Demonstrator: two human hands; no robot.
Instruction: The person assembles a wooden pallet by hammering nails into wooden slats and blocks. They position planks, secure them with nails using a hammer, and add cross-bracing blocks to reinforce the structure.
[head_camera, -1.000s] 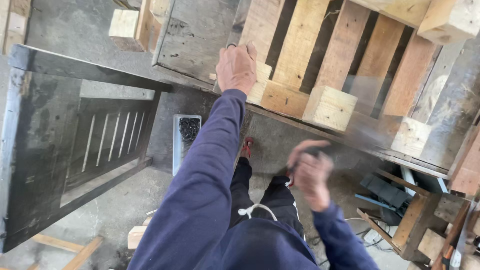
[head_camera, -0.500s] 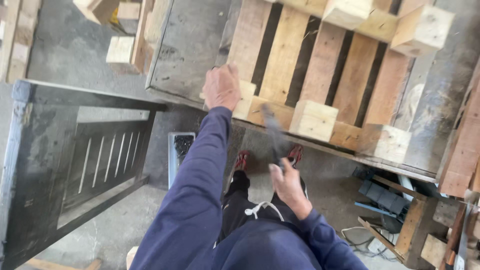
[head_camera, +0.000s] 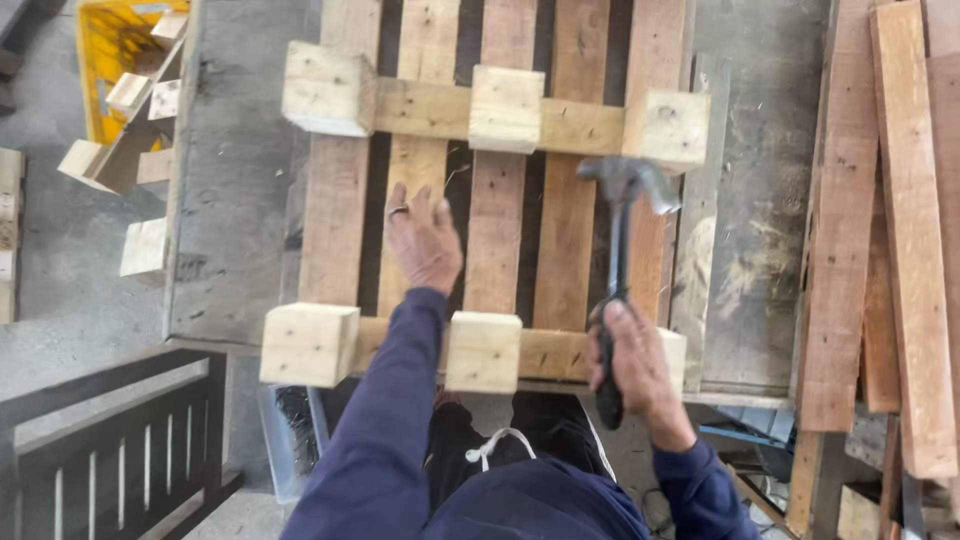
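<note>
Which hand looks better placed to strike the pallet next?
Probably the right hand: it grips the hammer by its handle, head raised over the pallet. The left hand lies flat on the slats, holding no tool.

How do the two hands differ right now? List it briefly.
The left hand lies open and flat, fingers spread, on the slats of the wooden pallet; the right hand is closed around the handle of a hammer. The left hand wears a ring; none shows on the right hand. The left hand reaches farther over the pallet; the right hand is at its near edge. Both wear dark blue sleeves.
</note>
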